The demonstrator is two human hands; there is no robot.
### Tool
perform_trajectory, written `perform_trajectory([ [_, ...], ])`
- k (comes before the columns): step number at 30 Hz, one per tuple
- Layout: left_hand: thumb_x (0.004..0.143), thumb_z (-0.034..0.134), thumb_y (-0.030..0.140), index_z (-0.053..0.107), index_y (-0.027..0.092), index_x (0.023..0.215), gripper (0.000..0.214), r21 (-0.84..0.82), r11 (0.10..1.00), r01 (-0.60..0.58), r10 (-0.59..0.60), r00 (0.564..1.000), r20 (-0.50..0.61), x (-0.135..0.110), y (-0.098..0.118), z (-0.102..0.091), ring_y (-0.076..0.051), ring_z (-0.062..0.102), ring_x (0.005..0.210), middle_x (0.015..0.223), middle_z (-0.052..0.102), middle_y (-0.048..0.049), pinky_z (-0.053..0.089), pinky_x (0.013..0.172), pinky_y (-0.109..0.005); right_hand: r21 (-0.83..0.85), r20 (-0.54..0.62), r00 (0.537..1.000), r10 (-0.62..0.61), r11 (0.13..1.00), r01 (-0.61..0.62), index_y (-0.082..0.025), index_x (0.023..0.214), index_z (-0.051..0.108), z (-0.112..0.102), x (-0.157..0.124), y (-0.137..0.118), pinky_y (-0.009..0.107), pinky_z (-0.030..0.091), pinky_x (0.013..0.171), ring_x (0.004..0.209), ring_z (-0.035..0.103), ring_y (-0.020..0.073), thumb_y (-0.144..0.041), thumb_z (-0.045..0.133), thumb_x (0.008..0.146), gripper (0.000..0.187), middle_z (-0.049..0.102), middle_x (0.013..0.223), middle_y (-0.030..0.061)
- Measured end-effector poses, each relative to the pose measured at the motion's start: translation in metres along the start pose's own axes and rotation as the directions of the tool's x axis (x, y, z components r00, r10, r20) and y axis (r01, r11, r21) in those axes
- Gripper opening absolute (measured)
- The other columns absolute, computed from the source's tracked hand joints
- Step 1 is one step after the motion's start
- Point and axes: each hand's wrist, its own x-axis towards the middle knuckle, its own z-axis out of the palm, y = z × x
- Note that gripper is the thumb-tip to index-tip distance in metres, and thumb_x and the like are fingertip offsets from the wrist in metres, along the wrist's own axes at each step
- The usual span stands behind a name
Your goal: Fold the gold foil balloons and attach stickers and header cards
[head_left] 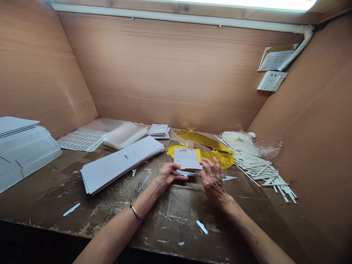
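My left hand (167,175) and my right hand (213,181) meet over the middle of the worn workbench (170,216). Between them is a printed white sheet (187,158) on top of a thin bundle of papers (187,172). My left fingers run under the bundle, and my right fingertips press at the sheet's right edge. Just behind lies a flat gold foil balloon (217,157), partly hidden by the sheet. A metal bangle (136,211) circles my left wrist.
A stack of white cards (121,165) lies left of my hands. Further back are clear plastic sleeves (125,135), printed leaflets (158,131) and a label sheet (81,139). White sticks (261,170) spread rightward. White boards (24,154) sit far left. Wooden panels enclose the bench.
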Motion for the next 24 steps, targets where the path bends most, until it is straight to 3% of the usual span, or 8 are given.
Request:
perform_trajectory([
  [5,0.073,0.043,0.006,0.047,0.003,0.112,0.04,-0.06,0.998,0.028,-0.023,0.996,0.089,0.008,0.008,-0.009,-0.028,0.063,0.078,0.086,0.065,-0.0166,0.052,0.065,-0.047,0.088,0.041,0.985,-0.165,0.983,0.161,-0.014,0.078,0.055,0.009,0.004,0.021,0.052,0.029,0.095,0.094,0.049,0.0204,-0.006,0.027,0.083,0.03,0.056,0.09,0.0102],
  [9,0.078,0.052,0.029,0.047,0.009,0.113,0.041,0.047,0.992,0.121,-0.123,0.991,0.052,0.015,0.016,-0.008,-0.028,0.064,0.063,0.081,0.064,-0.0152,0.051,0.052,-0.049,0.134,0.073,0.96,-0.269,0.957,0.257,-0.015,0.076,0.053,0.013,0.001,0.026,0.048,0.033,0.094,0.083,0.049,0.0176,-0.006,0.027,0.083,0.028,0.054,0.082,0.0078],
  [12,0.075,0.057,0.017,0.044,0.009,0.116,0.044,0.172,0.959,0.227,-0.222,0.974,-0.047,0.019,0.021,0.002,-0.028,0.063,0.059,0.08,0.064,-0.0154,0.051,0.046,-0.046,0.137,0.083,0.952,-0.293,0.95,0.28,-0.015,0.077,0.053,0.014,0.0,0.032,0.047,0.034,0.092,0.084,0.047,0.0187,-0.006,0.028,0.083,0.027,0.052,0.081,0.0078],
  [14,0.074,0.051,0.006,0.042,0.008,0.118,0.045,0.165,0.964,0.209,-0.196,0.977,-0.089,0.021,0.019,0.01,-0.027,0.063,0.064,0.084,0.064,-0.0159,0.053,0.048,-0.043,0.135,0.088,0.958,-0.273,0.956,0.26,-0.015,0.075,0.052,0.012,0.001,0.032,0.047,0.034,0.089,0.082,0.047,0.0187,-0.005,0.027,0.083,0.028,0.052,0.078,0.0077],
  [16,0.075,0.047,0.002,0.043,0.007,0.118,0.043,0.113,0.986,0.121,-0.107,0.986,-0.126,0.023,0.018,0.017,-0.027,0.064,0.069,0.089,0.064,-0.016,0.054,0.051,-0.041,0.157,0.082,0.964,-0.253,0.959,0.238,-0.015,0.071,0.051,0.005,0.002,0.021,0.047,0.035,0.087,0.077,0.046,0.0182,-0.004,0.027,0.082,0.029,0.051,0.073,0.0072],
  [19,0.076,0.05,0.005,0.045,0.004,0.115,0.04,0.106,0.994,-0.005,0.026,0.981,-0.195,0.024,0.024,0.023,-0.028,0.064,0.071,0.094,0.062,-0.0185,0.055,0.052,-0.041,0.308,0.046,0.957,-0.285,0.916,0.258,-0.016,0.067,0.049,-0.016,0.0,-0.022,0.045,0.039,0.08,0.069,0.045,0.0173,-0.004,0.029,0.079,0.026,0.05,0.066,0.0062],
  [22,0.075,0.052,0.006,0.047,0.004,0.115,0.04,0.127,0.986,-0.107,0.127,0.98,-0.156,0.023,0.038,0.019,-0.029,0.064,0.07,0.095,0.062,-0.0193,0.055,0.05,-0.042,0.552,0.091,0.914,-0.395,0.784,0.284,-0.019,0.066,0.048,-0.052,-0.003,-0.064,0.034,0.044,0.068,0.064,0.045,0.016,-0.007,0.032,0.077,0.023,0.052,0.065,0.0058],
  [24,0.075,0.052,0.005,0.048,0.005,0.114,0.038,0.122,0.983,-0.135,0.148,0.984,-0.102,0.022,0.043,0.013,-0.028,0.064,0.066,0.093,0.063,-0.0189,0.055,0.046,-0.041,0.676,0.154,0.881,-0.447,0.698,0.236,-0.021,0.064,0.047,-0.074,-0.007,-0.063,0.029,0.044,0.063,0.057,0.044,0.0138,-0.014,0.036,0.08,0.021,0.052,0.058,0.0024],
])
